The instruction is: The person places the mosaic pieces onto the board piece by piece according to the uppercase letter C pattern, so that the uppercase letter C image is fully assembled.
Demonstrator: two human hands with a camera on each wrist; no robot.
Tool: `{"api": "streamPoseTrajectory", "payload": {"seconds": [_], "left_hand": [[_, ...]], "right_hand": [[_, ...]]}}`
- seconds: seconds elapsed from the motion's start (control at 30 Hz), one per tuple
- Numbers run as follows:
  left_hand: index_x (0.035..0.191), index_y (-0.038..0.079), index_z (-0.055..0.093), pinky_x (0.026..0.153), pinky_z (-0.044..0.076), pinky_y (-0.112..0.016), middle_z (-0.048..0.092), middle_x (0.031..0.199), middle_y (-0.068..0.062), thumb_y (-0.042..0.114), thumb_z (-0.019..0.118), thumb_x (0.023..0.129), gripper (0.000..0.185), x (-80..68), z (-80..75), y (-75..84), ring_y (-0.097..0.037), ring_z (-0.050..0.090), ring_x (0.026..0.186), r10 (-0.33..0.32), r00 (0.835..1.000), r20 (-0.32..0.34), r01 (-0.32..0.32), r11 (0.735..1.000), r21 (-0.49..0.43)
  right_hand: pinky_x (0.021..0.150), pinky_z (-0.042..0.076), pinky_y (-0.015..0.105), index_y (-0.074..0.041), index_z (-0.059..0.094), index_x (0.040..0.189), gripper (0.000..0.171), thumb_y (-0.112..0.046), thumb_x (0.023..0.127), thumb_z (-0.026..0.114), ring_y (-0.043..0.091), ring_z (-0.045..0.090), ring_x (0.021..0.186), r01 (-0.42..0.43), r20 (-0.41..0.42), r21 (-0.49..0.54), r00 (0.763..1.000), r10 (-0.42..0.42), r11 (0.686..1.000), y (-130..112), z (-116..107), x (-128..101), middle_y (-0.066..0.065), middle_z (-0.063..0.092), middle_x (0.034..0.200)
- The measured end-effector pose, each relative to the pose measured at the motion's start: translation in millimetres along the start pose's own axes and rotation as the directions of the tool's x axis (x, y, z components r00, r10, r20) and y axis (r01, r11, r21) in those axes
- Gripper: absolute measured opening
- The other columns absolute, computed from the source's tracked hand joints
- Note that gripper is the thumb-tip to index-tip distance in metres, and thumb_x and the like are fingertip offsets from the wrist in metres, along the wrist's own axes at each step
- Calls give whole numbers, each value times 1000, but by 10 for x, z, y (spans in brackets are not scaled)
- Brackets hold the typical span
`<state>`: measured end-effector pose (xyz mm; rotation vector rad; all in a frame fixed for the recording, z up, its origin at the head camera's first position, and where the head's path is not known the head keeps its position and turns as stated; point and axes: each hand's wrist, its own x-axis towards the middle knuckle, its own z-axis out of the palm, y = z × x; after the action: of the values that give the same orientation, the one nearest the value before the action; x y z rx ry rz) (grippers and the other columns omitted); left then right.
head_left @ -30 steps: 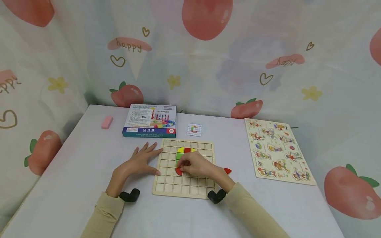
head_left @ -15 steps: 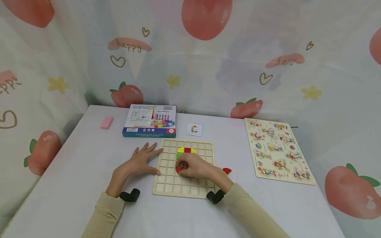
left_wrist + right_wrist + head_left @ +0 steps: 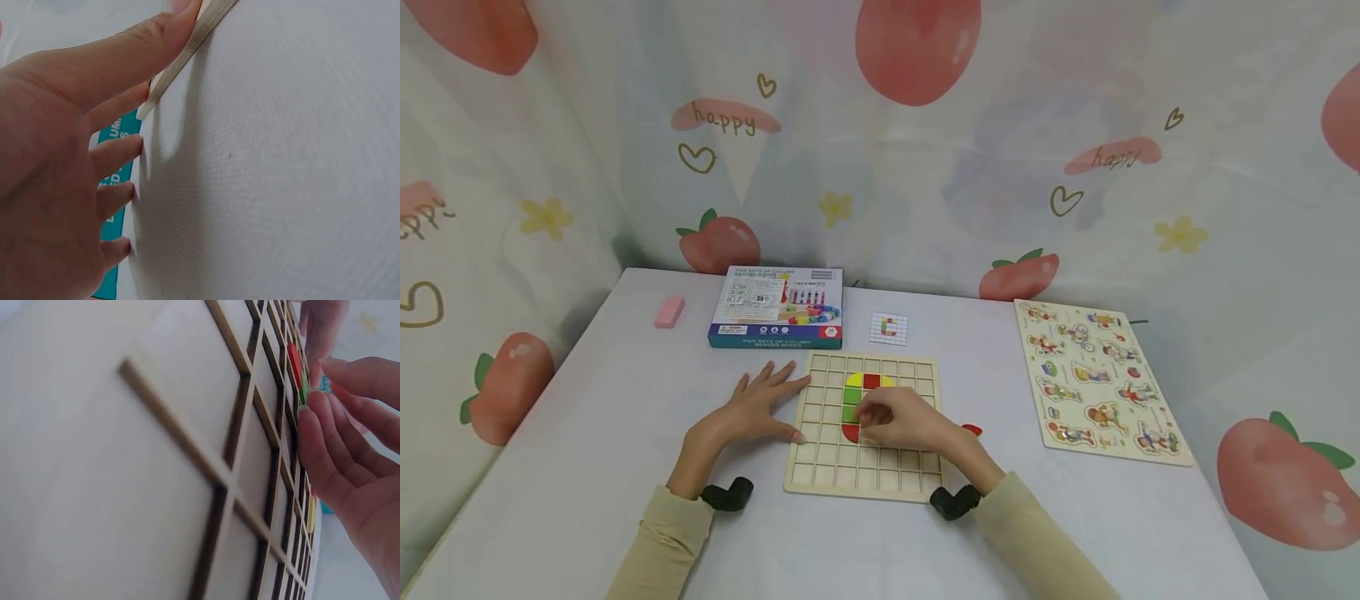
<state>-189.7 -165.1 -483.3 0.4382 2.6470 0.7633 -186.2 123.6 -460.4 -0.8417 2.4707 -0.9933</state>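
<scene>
A square wooden grid board lies on the table. In its cells sit a yellow rounded piece, a red square, green squares and a red rounded piece. A second yellow piece is partly covered by my right hand. That hand hovers over the board beside the red rounded piece; in the right wrist view its fingertips are bent, with nothing seen between them. My left hand lies spread at the board's left edge, its thumb touching the rim.
Behind the board are a small pattern card and a boxed toy set. A pink block sits far left, a picture puzzle board to the right. Another red piece shows beyond my right wrist.
My right hand has drawn slightly right, off the red rounded piece, uncovering more of it and the green squares. My left hand has stayed in place.
</scene>
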Motion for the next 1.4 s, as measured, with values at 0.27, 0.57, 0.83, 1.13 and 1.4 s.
{"api": "streamPoseTrajectory", "payload": {"seconds": [0.27,0.57,0.83,1.13,1.4], "left_hand": [[159,22,41,124,-4,-71,20,172,-14,47,88,77,98,1,7,12,-46,2,159,-5,1000,0,5,1000,9],[159,21,41,123,-4,-72,20,172,-14,47,88,77,99,4,-11,13,-46,2,159,-1,1000,6,1,1000,-2],[160,21,40,124,-5,-71,19,172,-14,47,88,77,98,-3,-29,31,-46,1,159,-2,1000,6,2,1000,-4],[159,19,41,123,-4,-72,20,171,-16,47,87,77,98,-22,-31,48,-47,2,158,8,1000,3,-8,1000,-4],[159,20,41,123,-4,-71,19,172,-15,47,88,77,98,-16,-11,34,-46,1,158,-5,1000,1,5,1000,3]], "right_hand": [[79,56,22,-13,74,109,17,-12,92,75,12,64,84,-53,-63,75,996,58,996,97,-67,-166,-7,69,93],[81,55,25,-15,75,110,14,-18,96,72,13,63,88,-125,-142,100,980,139,987,221,-169,-302,-4,70,100],[79,56,24,-10,74,113,20,-16,94,73,15,65,87,-108,-195,125,972,131,986,287,-313,-411,-2,72,99],[75,56,23,-10,73,115,21,-17,95,74,15,67,87,-136,-233,137,958,165,981,462,-415,-596,0,73,98],[72,56,22,-8,73,113,20,-14,94,74,15,66,85,-184,-221,134,952,210,974,619,-427,-780,2,73,98]]}}
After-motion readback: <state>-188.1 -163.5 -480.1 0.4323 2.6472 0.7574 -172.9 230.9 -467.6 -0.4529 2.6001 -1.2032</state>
